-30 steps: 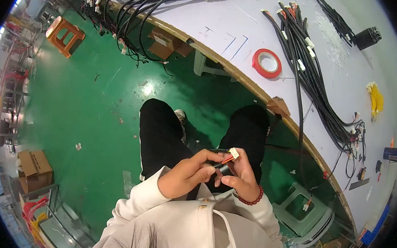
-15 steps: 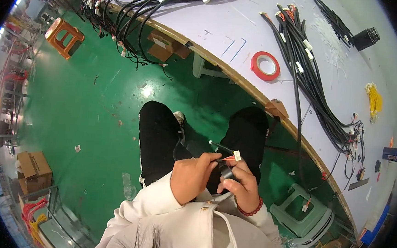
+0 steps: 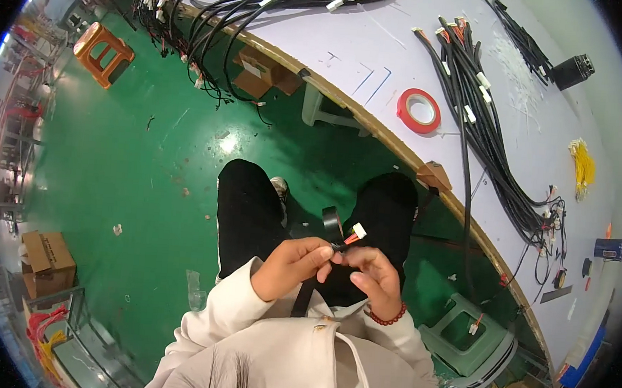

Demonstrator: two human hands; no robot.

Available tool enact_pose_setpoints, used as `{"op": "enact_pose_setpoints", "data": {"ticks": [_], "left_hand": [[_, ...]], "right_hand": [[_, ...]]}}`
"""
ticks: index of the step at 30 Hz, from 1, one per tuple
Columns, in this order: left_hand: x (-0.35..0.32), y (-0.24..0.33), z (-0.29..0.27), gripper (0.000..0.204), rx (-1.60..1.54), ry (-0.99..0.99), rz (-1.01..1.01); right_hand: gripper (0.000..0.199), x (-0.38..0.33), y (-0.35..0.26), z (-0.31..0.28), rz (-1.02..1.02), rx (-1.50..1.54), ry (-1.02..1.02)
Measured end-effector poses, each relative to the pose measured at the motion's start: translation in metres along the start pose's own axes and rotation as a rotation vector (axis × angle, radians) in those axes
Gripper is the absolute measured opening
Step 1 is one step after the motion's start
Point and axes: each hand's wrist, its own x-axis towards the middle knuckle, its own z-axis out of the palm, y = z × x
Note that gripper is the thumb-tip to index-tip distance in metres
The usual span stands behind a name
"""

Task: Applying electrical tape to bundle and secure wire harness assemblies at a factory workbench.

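Observation:
In front of my lap, my left hand (image 3: 293, 268) is closed, pinching a black cable between thumb and fingers. Beyond the fingertips, orange-red wires (image 3: 351, 239) lead to a small white connector (image 3: 359, 230). A roll of black tape (image 3: 331, 223) hangs beside the wires, just past the left fingertips. My right hand (image 3: 377, 276), with a red bead bracelet at its wrist, is close to the cable end. Its thumb stands apart from the bent fingers, and no object shows between them. The cable's lower part is mostly hidden by my hands and sleeves.
A white table on the right holds a bundle of black cables (image 3: 491, 138), a red tape roll (image 3: 418, 111) and yellow wires (image 3: 582, 168). More cables (image 3: 222, 25) hang over its far edge. A green stool (image 3: 458, 356) stands at right, an orange stool (image 3: 102, 55) far left.
The black tape roll was in my right hand; now it hangs beyond the cable, out of that hand. My right thumb and fingers have parted, and the white connector has shifted slightly left.

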Motion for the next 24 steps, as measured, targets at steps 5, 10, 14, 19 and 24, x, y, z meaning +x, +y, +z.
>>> {"op": "enact_pose_setpoints", "data": {"ticks": [5,10,14,19,24], "left_hand": [[-0.002,0.003,0.003,0.03,-0.003,-0.132,-0.024],[-0.001,0.004,0.007,0.031,-0.129,-0.203,-0.089],[-0.002,0.005,0.005,0.031,-0.151,-0.233,-0.102],[-0.005,0.003,0.011,0.026,0.268,0.022,0.086],[-0.004,-0.003,0.02,0.012,1.031,0.378,0.477]], "right_hand": [[0.055,0.017,0.0,0.003,0.07,-0.015,0.064],[0.071,0.038,-0.016,-0.002,0.051,0.093,-0.127],[0.072,0.043,-0.02,-0.009,0.111,0.071,-0.17],[0.064,0.033,-0.015,0.0,0.133,0.078,0.071],[0.056,0.017,-0.017,0.013,0.114,0.1,0.158]]}}
